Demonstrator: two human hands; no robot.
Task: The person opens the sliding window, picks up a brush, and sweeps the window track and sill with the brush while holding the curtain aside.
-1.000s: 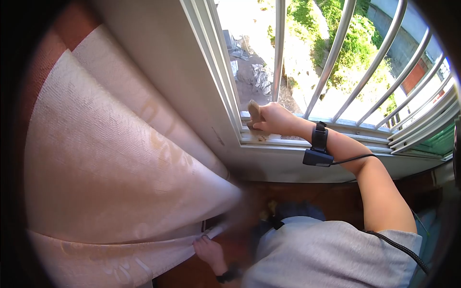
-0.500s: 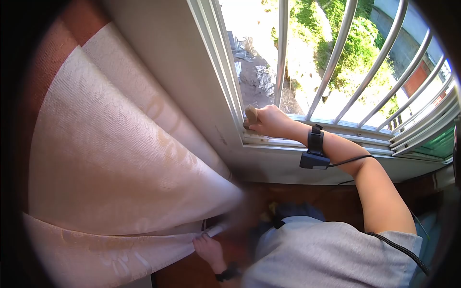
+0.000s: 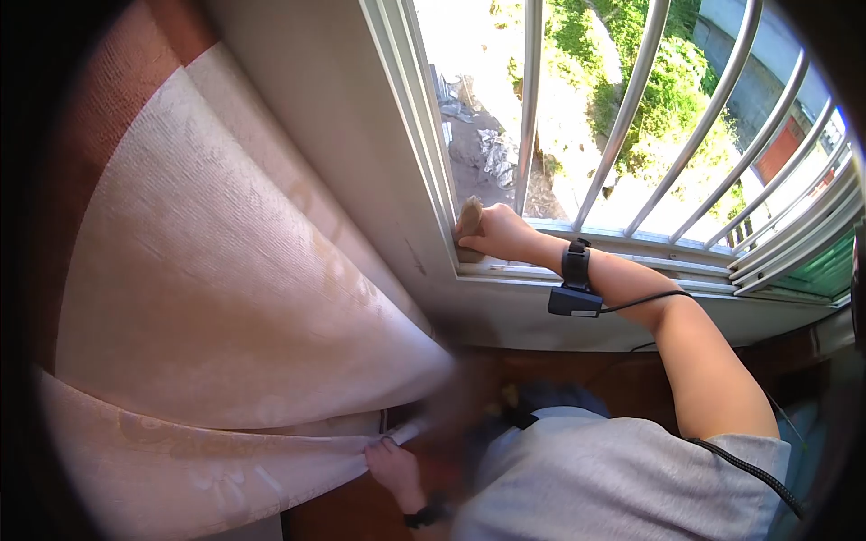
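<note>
My right hand (image 3: 505,233) is at the left corner of the window track (image 3: 505,269), its fingers closed round a brownish cloth (image 3: 471,216). The cloth is bunched up and presses against the frame's corner; much of it is hidden by the hand. Low in the view, my left hand (image 3: 393,467) grips the edge of a pale patterned curtain (image 3: 244,270). The curtain is drawn out to the left, away from the window, in large folds.
Metal bars (image 3: 622,117) stand outside the window opening. A sliding pane (image 3: 812,266) is at the right. A black strap with a box (image 3: 575,300) and cable is on my right wrist. White wall (image 3: 361,162) lies between curtain and window.
My right hand and the cloth have shifted slightly left, closer against the frame's corner. My left hand stays on the curtain, whose folds have shifted a little.
</note>
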